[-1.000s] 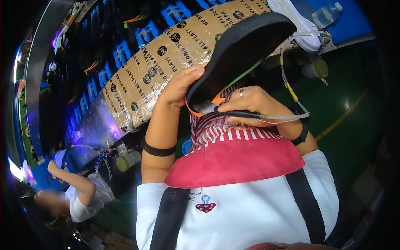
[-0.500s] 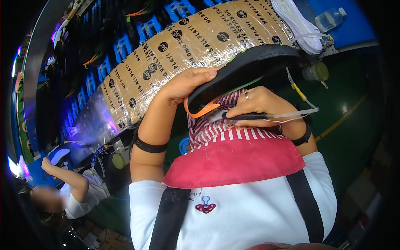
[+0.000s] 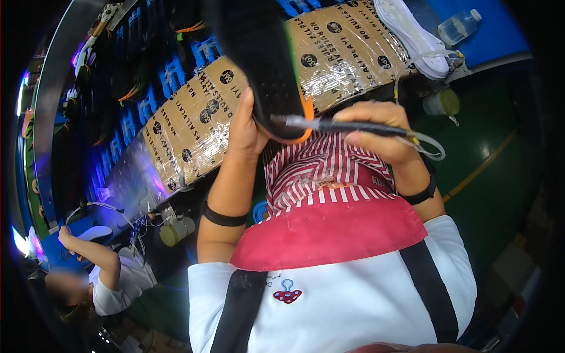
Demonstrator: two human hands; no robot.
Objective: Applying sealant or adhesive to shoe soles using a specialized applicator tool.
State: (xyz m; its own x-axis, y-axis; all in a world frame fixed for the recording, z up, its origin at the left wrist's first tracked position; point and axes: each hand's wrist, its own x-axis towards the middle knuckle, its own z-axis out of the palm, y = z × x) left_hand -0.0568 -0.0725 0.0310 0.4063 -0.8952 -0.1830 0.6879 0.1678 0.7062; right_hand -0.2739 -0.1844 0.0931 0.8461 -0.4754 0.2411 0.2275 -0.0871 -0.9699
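Note:
A black shoe upper with green edging and an orange heel strip is held up in front of me, its heel end nearest me. My left hand is closed round the left side of its heel. Between the fingers of my right hand is a black-handled brush with a clear hose at its back end. The brush's pale tip lies over the heel end of the upper; whether it touches cannot be made out.
A bench top covered with taped brown cardboard runs behind the upper. White soles and a clear bottle stand at the far right, a lidded jar below them. Shoes on blue supports line the left. A co-worker sits at lower left.
The upper has turned from pointing right to pointing away from me, and moved left. My right hand has risen, bringing the brush from below the upper to over its heel.

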